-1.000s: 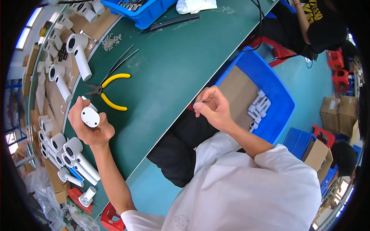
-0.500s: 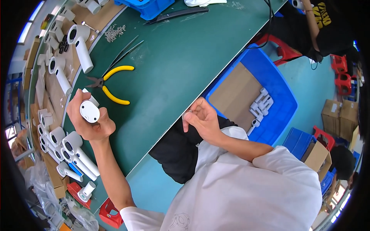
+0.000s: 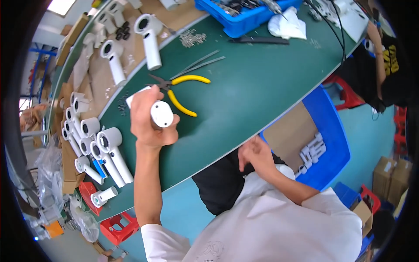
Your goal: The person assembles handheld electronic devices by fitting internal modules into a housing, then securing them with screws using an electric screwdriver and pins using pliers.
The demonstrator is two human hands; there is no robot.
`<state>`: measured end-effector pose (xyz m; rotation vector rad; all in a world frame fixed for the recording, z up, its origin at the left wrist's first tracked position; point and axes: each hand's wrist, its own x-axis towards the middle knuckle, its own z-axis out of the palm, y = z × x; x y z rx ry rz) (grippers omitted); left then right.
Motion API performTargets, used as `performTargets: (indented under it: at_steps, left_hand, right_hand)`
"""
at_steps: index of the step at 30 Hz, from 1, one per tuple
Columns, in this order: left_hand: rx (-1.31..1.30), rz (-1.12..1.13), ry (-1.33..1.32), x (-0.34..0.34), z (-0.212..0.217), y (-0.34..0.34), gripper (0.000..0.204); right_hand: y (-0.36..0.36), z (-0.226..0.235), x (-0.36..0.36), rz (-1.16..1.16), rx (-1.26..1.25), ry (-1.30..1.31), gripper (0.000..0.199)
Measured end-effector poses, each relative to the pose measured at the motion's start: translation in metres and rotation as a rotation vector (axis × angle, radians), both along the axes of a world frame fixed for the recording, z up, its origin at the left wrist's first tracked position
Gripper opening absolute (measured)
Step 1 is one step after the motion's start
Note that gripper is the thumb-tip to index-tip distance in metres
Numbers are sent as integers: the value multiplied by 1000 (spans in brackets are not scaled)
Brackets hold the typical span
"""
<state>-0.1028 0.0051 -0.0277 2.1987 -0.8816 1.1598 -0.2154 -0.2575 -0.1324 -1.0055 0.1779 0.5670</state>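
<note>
My left hand (image 3: pixel 148 122) is closed around a white plastic housing (image 3: pixel 160 113) with a round end cap, held over the green table (image 3: pixel 244 91). Just beyond it lie yellow-handled pliers (image 3: pixel 183 89) and thin grey tweezers (image 3: pixel 200 63). My right hand (image 3: pixel 256 157) is near my lap at the table's front edge, fingers curled; whether it holds something small is hidden. A blue bin (image 3: pixel 334 144) with a cardboard sheet and several small white parts (image 3: pixel 312 153) sits to its right.
Several white housings (image 3: pixel 109 150) lie at the left on the table, more (image 3: pixel 148 37) farther back on cardboard. A blue tray (image 3: pixel 244 19) and a white cloth (image 3: pixel 288 26) sit at the far edge. Another person in black (image 3: pixel 384 65) sits at the right.
My right hand has dropped from above the table edge down toward my lap. My left hand with the white housing has moved closer to the pliers.
</note>
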Motion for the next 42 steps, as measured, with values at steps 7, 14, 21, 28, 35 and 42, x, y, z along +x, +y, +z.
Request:
performTargets:
  at_steps: [7, 14, 21, 28, 35, 42]
  left_hand:
    - [-27, -14, -13, -4, 11, 11, 55]
    - [-32, 40, -1, -3, 17, 14, 62]
    - [-7, 63, -59, -1, 21, 13, 60]
    - [-24, 95, -32, -5, 35, 13, 54]
    - [-85, 85, 80, -15, 41, 14, 51]
    - [-90, 98, 275, -18, 50, 11, 49]
  right_hand:
    - [-26, 114, 72, 243, -249, -836, 14]
    - [-13, 181, 276, -566, -1534, -1335, 32]
    - [-5, 182, 302, -173, -1797, -1071, 36]
    - [-51, 179, 196, -115, -870, -601, 57]
    - [46, 212, 181, -178, 279, -784, 71]
    - [87, 262, 199, 310, 635, -988, 81]
